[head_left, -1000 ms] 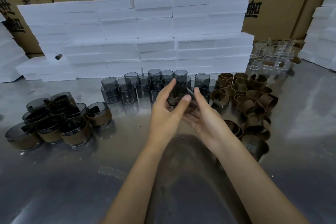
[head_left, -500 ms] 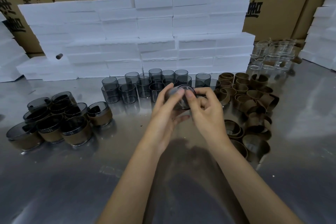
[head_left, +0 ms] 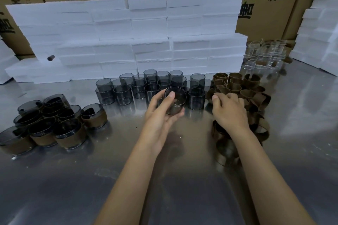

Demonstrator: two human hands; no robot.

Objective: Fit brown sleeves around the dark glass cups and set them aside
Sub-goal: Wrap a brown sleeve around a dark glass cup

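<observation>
Risks at this stage. The smooth dark smoked-glass cup [head_left: 174, 101], still bare of a sleeve, is carried above the reflective steel bench [head_left: 109, 179] by one hand alone; a loosened grip would likely drop it onto the metal or into the cluster of unsleeved dark glass cups [head_left: 146, 86] just beyond it, and glass striking glass could chip. The loose heap of brown curled band sleeves [head_left: 243, 89] at the right is tangled, so a pull may drag out several at once or scatter them.

Hands. The left hand [head_left: 161, 115] curls round the bare cup, thumb across its near wall, fingers beneath. The right hand [head_left: 228, 109] rests on the sleeve heap with fingers bent downward; whether it pinches a sleeve cannot be told. Finished brown-banded cups [head_left: 54, 124] stand grouped at the far left.
</observation>
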